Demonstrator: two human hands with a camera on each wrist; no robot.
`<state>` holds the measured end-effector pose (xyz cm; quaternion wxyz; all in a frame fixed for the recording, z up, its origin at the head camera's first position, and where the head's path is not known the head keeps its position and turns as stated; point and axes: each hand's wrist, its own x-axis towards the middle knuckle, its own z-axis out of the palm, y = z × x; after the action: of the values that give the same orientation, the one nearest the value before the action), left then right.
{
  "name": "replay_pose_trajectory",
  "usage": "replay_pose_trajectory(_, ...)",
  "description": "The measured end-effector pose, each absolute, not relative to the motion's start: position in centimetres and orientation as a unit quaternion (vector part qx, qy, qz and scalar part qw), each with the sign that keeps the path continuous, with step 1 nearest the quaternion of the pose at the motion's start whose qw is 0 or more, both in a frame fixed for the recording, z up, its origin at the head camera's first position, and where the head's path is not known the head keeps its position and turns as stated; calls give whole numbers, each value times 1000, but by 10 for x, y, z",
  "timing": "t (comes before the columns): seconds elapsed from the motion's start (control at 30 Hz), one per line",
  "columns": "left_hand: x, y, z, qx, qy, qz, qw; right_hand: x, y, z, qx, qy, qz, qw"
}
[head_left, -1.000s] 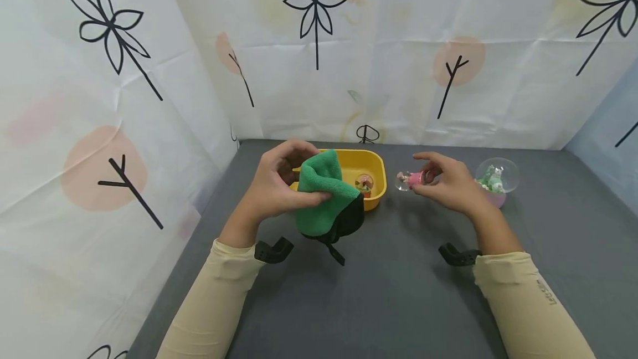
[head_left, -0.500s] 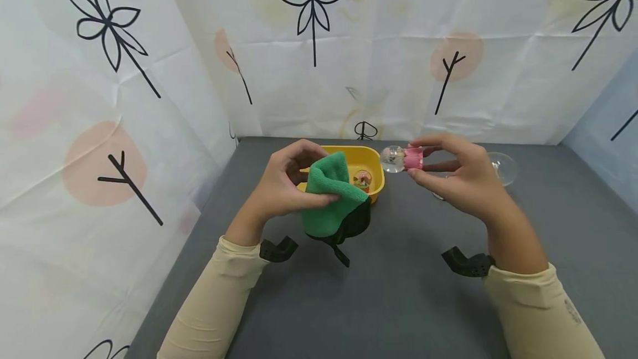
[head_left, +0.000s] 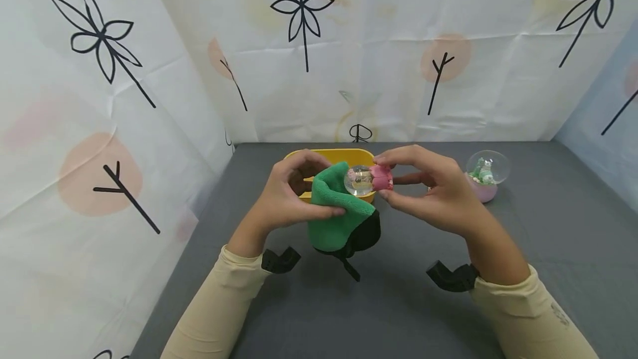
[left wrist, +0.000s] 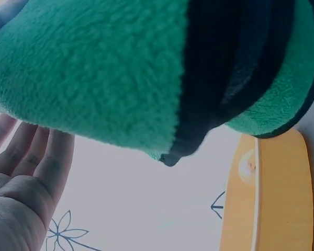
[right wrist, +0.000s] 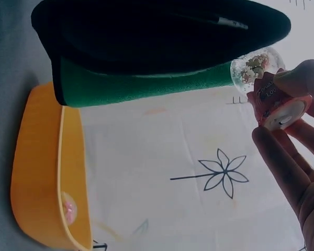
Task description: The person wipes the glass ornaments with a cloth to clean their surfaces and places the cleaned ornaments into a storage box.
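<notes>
In the head view my left hand [head_left: 286,195] grips a green cloth [head_left: 331,226] with black edging and a black underside. My right hand [head_left: 436,193] pinches the pink base of a small snow globe [head_left: 369,179], tilted on its side with its clear dome towards the left. The dome meets the upper fold of the cloth. In the right wrist view the white bottom of the globe's base [right wrist: 289,115] faces the camera, thumb and fingers around it. The left wrist view has the cloth [left wrist: 94,73] covering most of the left hand's grip.
Behind the cloth stands a yellow bin [head_left: 349,154], partly hidden; a small round globe [right wrist: 69,209] lies inside it. Right of my right hand, a second snow globe [head_left: 482,181] with a lilac base and green figure stands on the grey table [head_left: 548,226].
My right hand has raised the pink snow globe off to the left, from beside the bin to the cloth. The left hand keeps its hold on the cloth and has shifted slightly right.
</notes>
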<state>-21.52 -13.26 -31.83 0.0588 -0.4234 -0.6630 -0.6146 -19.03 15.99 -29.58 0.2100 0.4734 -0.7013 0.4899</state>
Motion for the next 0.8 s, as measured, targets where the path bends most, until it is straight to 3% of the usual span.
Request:
replay_pose_trajectory(0.4, -213, -127, -321, -424, -657, -622, 42, -189, 155, -300, 465, -718, 495, 151)
replay_pose_trajectory(0.8, -213, -122, -326, -411, -666, -620, 58, -189, 151, -303, 465, -726, 480, 163)
